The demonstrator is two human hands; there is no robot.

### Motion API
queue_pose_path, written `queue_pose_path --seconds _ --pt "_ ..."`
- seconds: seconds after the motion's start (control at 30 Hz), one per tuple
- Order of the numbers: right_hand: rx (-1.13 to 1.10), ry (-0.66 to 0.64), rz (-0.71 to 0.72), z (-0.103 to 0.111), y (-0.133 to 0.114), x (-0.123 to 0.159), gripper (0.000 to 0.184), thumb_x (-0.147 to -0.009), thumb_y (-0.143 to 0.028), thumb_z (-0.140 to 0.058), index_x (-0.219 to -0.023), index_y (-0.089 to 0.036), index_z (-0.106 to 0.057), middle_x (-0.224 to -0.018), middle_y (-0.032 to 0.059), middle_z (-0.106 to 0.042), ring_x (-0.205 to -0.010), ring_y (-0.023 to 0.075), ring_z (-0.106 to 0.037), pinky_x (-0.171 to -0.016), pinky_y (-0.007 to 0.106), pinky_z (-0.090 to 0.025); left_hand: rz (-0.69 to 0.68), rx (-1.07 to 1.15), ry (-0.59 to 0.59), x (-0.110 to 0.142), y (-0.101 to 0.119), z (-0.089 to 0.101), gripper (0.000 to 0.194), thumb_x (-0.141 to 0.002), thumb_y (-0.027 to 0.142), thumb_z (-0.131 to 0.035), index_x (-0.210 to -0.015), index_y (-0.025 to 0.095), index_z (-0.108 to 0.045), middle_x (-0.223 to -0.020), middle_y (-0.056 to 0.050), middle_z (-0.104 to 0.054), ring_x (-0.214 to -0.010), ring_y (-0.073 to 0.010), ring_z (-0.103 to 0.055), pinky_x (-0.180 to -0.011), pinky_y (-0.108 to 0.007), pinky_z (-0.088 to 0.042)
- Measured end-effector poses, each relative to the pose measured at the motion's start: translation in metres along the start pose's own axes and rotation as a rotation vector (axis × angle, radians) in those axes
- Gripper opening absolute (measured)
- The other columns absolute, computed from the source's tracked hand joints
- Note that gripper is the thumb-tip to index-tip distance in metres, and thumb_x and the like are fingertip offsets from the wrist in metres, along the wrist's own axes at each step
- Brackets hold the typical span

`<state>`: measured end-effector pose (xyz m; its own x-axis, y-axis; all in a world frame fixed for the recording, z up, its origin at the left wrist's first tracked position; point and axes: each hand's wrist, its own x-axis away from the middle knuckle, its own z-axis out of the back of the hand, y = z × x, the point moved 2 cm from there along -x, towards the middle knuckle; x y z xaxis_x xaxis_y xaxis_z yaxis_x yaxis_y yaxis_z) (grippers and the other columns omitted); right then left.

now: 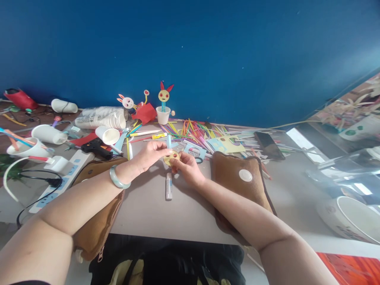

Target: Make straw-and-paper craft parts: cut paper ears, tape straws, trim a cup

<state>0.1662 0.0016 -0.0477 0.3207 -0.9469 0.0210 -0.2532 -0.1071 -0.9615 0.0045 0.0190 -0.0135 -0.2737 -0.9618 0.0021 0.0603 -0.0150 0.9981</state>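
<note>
Between my two hands is a small round yellow paper face (pixel 171 158) with dark reddish spots on it. My left hand (pixel 151 153), with a pale bangle on the wrist, pinches its upper left edge. The fingers of my right hand (pixel 190 167) are closed on its right side, the thumb lying over the front. A light blue strip (pixel 169 141) shows just above the disc; whether it is joined to the disc I cannot tell. Just below the hands, a glue stick (pixel 169 187) lies on the grey table.
Brown cushions (pixel 237 178) flank the workspace under both forearms. Behind are colourful sticks (pixel 192 128), cut card (pixel 227 144), a phone (pixel 268 145) and a rabbit-faced figure (pixel 164 96) in a white cup (pixel 163 116). A glue gun (pixel 96 148) and power strip (pixel 67 180) lie left.
</note>
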Motion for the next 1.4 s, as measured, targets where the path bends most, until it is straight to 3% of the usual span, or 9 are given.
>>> queue_pose_path --seconds 0.23,0.43,0.67,0.87,1.0,1.17,1.27,1.4 --pt "0.018 0.000 0.018 0.002 0.002 0.000 0.036 -0.073 -0.044 -0.083 -0.070 -0.019 -0.056 -0.060 -0.0022 -0.064 -0.048 0.0099 -0.055 -0.047 0.024 -0.043 -0.010 0.009 -0.035 0.000 0.001 0.000 0.023 -0.077 0.038 -0.075 -0.080 0.016 -0.070 -0.080 -0.002 -0.067 -0.076 -0.0139 -0.058 -0.071 -0.027 -0.042" --pt "-0.001 -0.006 -0.001 0.001 0.001 -0.001 0.041 -0.070 -0.047 -0.085 -0.069 -0.019 -0.054 -0.062 -0.0017 -0.067 -0.047 0.0092 -0.056 -0.047 0.023 -0.043 0.020 -0.016 -0.005 -0.001 -0.002 0.000 0.027 -0.078 0.040 -0.074 -0.071 0.014 -0.068 -0.069 -0.002 -0.066 -0.066 -0.0138 -0.058 -0.065 -0.027 -0.043" --pt "0.064 0.019 0.015 0.003 -0.001 -0.001 0.040 -0.069 -0.047 -0.085 -0.071 -0.019 -0.057 -0.062 -0.0010 -0.068 -0.047 0.0088 -0.055 -0.049 0.023 -0.043 -0.039 0.034 0.163 -0.005 -0.003 0.006 0.027 -0.072 0.041 -0.078 -0.068 0.016 -0.068 -0.066 -0.003 -0.066 -0.067 -0.0158 -0.060 -0.062 -0.028 -0.046" --pt "0.135 0.221 0.185 0.014 -0.020 -0.005 0.038 -0.075 -0.049 -0.079 -0.071 -0.020 -0.057 -0.065 -0.0015 -0.066 -0.049 0.0080 -0.052 -0.050 0.023 -0.042 -0.062 0.134 0.310 -0.008 0.001 0.010 0.030 -0.067 0.041 -0.081 -0.065 0.016 -0.063 -0.061 0.002 -0.059 -0.060 -0.0115 -0.053 -0.057 -0.025 -0.042" --pt "0.212 0.363 0.225 0.026 -0.032 -0.011 0.039 -0.088 -0.054 -0.061 -0.069 -0.020 -0.058 -0.066 0.0003 -0.065 -0.050 0.0088 -0.052 -0.051 0.024 -0.043 -0.065 0.159 0.367 -0.010 0.001 0.012 0.032 -0.067 0.039 -0.080 -0.063 0.017 -0.058 -0.058 0.004 -0.052 -0.058 -0.0093 -0.048 -0.055 -0.023 -0.037" --pt "0.570 0.361 0.211 0.044 -0.031 -0.022 0.016 -0.080 -0.035 -0.066 -0.086 -0.020 -0.065 -0.073 0.0001 -0.067 -0.059 0.0123 -0.057 -0.059 0.026 -0.045 -0.071 0.173 0.322 -0.010 -0.001 0.011 0.029 -0.068 0.040 -0.080 -0.066 0.016 -0.062 -0.065 0.002 -0.058 -0.064 -0.0105 -0.052 -0.060 -0.024 -0.041" --pt "0.909 0.301 0.151 0.051 -0.027 -0.028 0.006 -0.076 -0.023 -0.064 -0.079 -0.019 -0.067 -0.072 0.0010 -0.068 -0.064 0.0145 -0.057 -0.063 0.028 -0.043 -0.072 0.160 0.293 -0.010 -0.001 0.010 0.028 -0.068 0.039 -0.079 -0.067 0.016 -0.064 -0.067 0.001 -0.061 -0.065 -0.0112 -0.054 -0.061 -0.024 -0.042" --pt "1.255 0.229 0.044 0.052 -0.024 -0.028 0.007 -0.079 -0.022 -0.064 -0.076 -0.019 -0.070 -0.077 0.0025 -0.070 -0.069 0.0163 -0.059 -0.064 0.028 -0.039 -0.057 0.140 0.266 -0.009 -0.001 0.010 0.022 -0.073 0.036 -0.075 -0.070 0.017 -0.064 -0.071 -0.001 -0.064 -0.068 -0.0125 -0.057 -0.063 -0.025 -0.044"
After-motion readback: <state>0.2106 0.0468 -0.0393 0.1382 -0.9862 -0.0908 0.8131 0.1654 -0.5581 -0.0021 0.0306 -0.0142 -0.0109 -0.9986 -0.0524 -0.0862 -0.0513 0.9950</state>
